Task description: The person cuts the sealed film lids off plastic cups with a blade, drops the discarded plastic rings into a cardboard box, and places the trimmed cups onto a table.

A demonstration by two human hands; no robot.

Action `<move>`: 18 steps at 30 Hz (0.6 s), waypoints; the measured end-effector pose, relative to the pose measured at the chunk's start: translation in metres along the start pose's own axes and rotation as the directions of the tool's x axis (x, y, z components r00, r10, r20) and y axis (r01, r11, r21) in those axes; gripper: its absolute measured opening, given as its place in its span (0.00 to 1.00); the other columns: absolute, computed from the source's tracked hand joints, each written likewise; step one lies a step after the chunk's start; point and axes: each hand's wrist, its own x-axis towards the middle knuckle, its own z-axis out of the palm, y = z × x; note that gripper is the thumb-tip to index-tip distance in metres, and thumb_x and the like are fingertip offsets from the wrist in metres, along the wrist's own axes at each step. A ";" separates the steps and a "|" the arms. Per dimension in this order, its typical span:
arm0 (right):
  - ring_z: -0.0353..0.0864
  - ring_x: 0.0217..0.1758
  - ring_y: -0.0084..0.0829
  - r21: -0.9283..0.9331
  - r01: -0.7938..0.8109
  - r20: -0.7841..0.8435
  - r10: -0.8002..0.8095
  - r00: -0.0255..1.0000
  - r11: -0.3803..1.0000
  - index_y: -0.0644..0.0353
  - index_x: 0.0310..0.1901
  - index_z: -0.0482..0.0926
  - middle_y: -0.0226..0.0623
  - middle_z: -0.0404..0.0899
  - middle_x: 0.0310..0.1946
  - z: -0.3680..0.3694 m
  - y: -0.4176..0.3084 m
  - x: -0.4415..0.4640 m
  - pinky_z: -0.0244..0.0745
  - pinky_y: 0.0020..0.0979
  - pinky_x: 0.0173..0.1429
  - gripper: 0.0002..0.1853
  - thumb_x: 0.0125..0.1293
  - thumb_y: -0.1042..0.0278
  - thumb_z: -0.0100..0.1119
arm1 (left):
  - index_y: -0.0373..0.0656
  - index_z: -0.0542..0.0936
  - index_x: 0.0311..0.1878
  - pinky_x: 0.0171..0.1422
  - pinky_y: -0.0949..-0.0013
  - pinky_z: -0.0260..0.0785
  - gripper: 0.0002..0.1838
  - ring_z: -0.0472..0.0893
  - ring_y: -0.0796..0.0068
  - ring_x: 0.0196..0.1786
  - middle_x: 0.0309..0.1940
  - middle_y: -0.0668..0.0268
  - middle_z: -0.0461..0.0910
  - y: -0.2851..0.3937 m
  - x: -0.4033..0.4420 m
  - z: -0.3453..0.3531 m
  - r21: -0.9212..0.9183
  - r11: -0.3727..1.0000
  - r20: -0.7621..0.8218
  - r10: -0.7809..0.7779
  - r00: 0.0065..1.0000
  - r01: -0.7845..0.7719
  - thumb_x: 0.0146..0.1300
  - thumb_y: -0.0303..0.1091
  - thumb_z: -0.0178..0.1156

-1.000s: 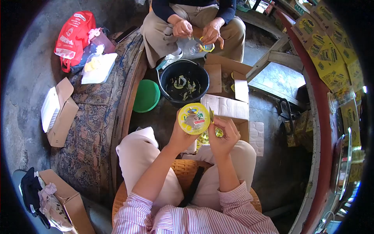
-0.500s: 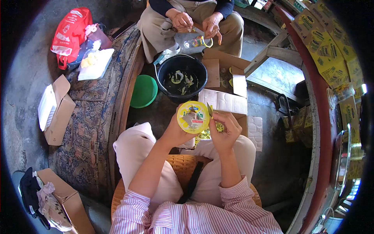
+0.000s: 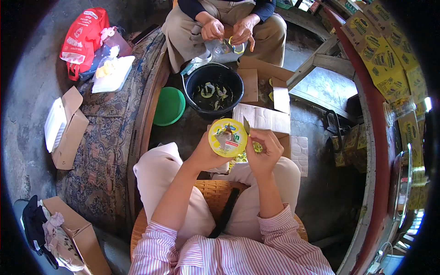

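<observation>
My left hand (image 3: 207, 151) is wrapped round a plastic drink cup (image 3: 228, 137), its round yellow printed lid seal facing up at me. A grey and dark patch shows in the middle of the print. In my right hand (image 3: 266, 149) a small knife (image 3: 246, 125) is pinched, its pointed blade standing up beside the cup's right rim. Whether the edge touches the rim I cannot tell. Yellow-green scraps (image 3: 239, 158) lie below my hands, partly hidden by them.
Ahead stands a black bucket (image 3: 188, 94) with strips in it, beside a green lid (image 3: 168, 107) and an open cardboard box (image 3: 261, 117). Opposite, a co-worker's hands (image 3: 229, 32) hold a clear cup (image 3: 234, 47) and a blade. Yellow lemon-printed cartons (image 3: 380, 55) are stacked at right.
The knife blade in my right hand has turned slightly, while the cup stays nearly in place. Opposite, the co-worker's hands and clear cup have shifted, and a blade now shows there.
</observation>
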 end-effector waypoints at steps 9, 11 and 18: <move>0.79 0.29 0.25 0.107 -0.115 -0.082 0.124 0.989 0.988 0.68 0.31 0.78 0.40 0.78 0.27 0.008 -0.015 -0.005 0.77 0.22 0.34 0.10 0.44 0.86 0.61 | 0.37 0.70 0.50 0.50 0.73 0.69 0.26 0.75 0.78 0.46 0.45 0.64 0.74 0.007 -0.002 0.002 -0.146 0.988 -0.066 -0.059 0.996 0.049 0.45 0.24 0.66; 0.79 0.28 0.26 0.091 -0.086 -0.101 0.095 0.990 0.992 0.67 0.31 0.78 0.40 0.78 0.27 0.009 -0.014 -0.005 0.76 0.23 0.33 0.10 0.44 0.86 0.61 | 0.37 0.70 0.50 0.51 0.73 0.69 0.26 0.75 0.77 0.47 0.45 0.64 0.75 0.005 -0.003 0.000 -0.169 0.983 -0.073 -0.081 0.994 0.067 0.45 0.24 0.66; 0.78 0.25 0.31 -0.045 0.000 -0.098 -0.004 0.995 0.999 0.65 0.29 0.78 0.40 0.78 0.24 0.011 -0.010 -0.007 0.71 0.25 0.31 0.10 0.42 0.86 0.62 | 0.38 0.68 0.51 0.55 0.71 0.66 0.31 0.74 0.76 0.49 0.46 0.63 0.74 -0.002 -0.001 0.001 -0.120 0.991 -0.063 -0.065 0.996 0.057 0.40 0.23 0.67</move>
